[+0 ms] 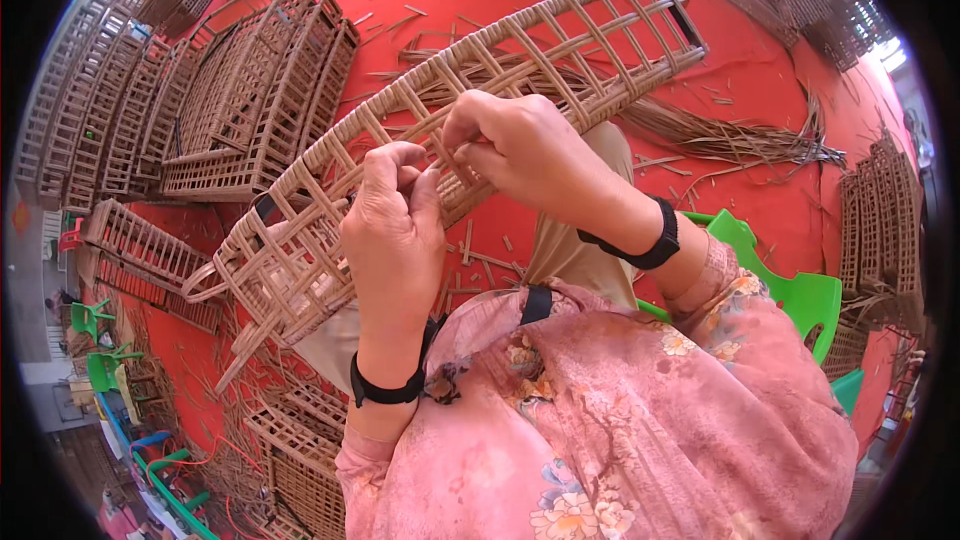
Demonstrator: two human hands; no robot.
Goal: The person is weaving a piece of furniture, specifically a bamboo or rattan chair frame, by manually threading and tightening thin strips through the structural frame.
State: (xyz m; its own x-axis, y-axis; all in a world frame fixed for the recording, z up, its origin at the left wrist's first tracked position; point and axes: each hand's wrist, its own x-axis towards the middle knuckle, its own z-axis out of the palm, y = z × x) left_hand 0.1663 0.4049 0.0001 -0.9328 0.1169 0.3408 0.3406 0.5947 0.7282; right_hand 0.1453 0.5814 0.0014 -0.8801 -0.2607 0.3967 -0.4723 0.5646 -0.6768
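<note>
Seemingly well along, the long brown latticed cane basket (440, 66) across the person's beige trousers (570, 245) has loose cane ends (246, 345) unfinished at its left, left hand (395, 215) then right hand (530, 150) pinched closed, on what I cannot tell, at its middle, and wrapped rim (560, 6) rightward.

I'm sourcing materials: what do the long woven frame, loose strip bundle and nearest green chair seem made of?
Woven frame: probably rattan or similar, matte tan, given its cane-like wrapped edge. Strip bundle: likely plant fibre, dull brown; strands look thin, uneven. Green chair: probably moulded plastic, smooth, evenly coloured.
</note>
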